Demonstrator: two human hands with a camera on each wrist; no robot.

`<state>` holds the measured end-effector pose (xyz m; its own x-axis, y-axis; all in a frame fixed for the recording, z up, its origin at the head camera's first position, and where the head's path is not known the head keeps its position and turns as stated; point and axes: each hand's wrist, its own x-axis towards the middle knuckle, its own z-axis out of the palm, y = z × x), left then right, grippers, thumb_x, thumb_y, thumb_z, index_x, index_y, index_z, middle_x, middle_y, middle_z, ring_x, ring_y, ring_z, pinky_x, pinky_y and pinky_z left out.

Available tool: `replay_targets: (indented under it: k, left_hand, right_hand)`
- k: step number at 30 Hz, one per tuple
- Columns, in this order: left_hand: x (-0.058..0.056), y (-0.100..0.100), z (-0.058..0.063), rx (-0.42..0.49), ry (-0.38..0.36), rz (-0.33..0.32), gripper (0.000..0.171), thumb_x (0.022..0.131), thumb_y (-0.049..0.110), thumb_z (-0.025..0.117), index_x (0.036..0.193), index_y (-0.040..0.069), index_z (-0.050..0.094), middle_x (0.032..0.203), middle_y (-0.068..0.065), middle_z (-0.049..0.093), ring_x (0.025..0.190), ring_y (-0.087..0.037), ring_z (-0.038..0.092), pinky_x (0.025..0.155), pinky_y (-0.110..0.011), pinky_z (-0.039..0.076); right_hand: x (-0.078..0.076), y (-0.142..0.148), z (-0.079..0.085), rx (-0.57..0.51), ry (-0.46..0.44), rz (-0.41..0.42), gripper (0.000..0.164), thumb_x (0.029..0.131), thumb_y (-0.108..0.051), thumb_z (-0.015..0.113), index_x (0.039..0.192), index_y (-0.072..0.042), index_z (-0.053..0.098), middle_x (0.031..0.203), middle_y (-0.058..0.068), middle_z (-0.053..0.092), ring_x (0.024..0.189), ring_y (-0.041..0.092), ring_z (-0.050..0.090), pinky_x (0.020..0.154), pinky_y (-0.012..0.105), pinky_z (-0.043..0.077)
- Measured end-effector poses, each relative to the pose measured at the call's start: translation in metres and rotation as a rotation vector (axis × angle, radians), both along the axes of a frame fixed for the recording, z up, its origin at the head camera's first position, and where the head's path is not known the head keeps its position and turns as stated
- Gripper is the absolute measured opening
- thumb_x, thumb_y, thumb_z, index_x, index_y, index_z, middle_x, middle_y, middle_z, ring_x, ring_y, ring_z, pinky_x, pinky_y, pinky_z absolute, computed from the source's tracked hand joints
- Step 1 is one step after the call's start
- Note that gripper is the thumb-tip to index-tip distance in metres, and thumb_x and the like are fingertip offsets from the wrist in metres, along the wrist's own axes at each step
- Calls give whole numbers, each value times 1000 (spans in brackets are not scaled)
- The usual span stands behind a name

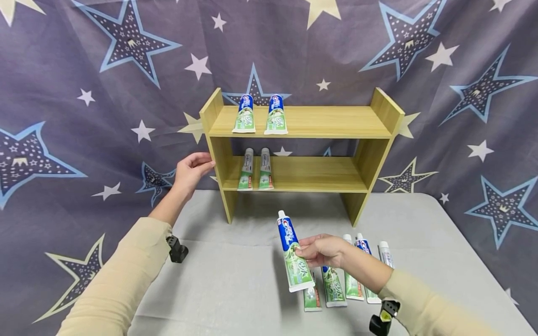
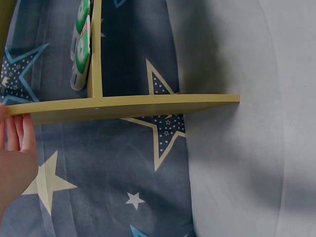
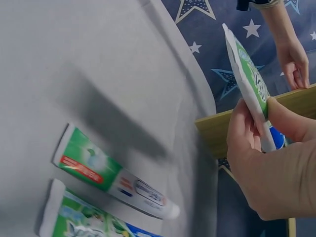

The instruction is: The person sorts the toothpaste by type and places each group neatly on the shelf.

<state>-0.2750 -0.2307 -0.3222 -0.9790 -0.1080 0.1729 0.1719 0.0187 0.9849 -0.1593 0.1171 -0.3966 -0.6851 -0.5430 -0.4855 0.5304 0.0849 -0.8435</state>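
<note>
My right hand (image 1: 322, 249) pinches a blue, white and green toothpaste tube (image 1: 294, 254) between thumb and fingers, above the table and in front of the shelf. The tube's white cap points toward the shelf; in the right wrist view the flat crimped end is uppermost. With fairly straight fingers, my left hand (image 1: 192, 175) touches the left side panel of the wooden shelf (image 1: 294, 173). Two blue and green tubes lie side by side on the upper board, one of them a toothpaste tube (image 1: 276, 114). Below, the middle board bears two grey and green tubes (image 1: 265, 169).
Several more toothpaste tubes lie in a row on the table under my right forearm, including a grey and green tube (image 3: 116, 170) and a blue and green one (image 3: 89, 217). A grey cloth (image 1: 218, 280) covers the table. Behind the shelf hangs a star-patterned curtain (image 1: 269, 46).
</note>
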Motion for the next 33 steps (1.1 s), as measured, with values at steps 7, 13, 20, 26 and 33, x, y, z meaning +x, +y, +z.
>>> replay_targets:
  k: [7,13,20,26,33]
  left_hand:
    - [1,1,2,18,-12,1,15,87,1,67,98,9,61,79,14,68,76,3,66,78,-14,58]
    - [1,3,2,41,-15,-2,15,86,0,67,97,10,62,79,13,68,77,2,67,81,-15,58]
    - [2,3,1,86,-26,10,17,85,-3,67,96,9,62,79,12,69,76,1,68,81,-16,58]
    - [1,3,1,104,-33,5,17,85,-4,67,94,10,62,77,12,69,74,1,68,75,-12,58]
    - [2,3,3,113,-52,4,17,85,-3,67,94,9,62,78,11,69,75,1,68,77,-14,58]
  right_hand:
    - [-3,9,22,-10,13,-1,19,90,5,56,108,3,64,78,-2,73,74,8,70,75,25,61]
    - [-5,14,45,-37,22,-14,32,91,5,55,123,10,53,81,-2,73,76,9,70,78,25,61]
    - [-10,18,70,-18,74,7,47,92,3,55,135,14,40,83,-3,73,78,8,69,78,23,60]
    - [-14,24,91,-29,81,-20,36,93,3,53,128,9,46,84,-2,73,79,9,70,80,22,59]
    - [-17,29,119,-54,64,-85,24,93,3,53,116,2,47,84,0,73,78,10,70,78,21,59]
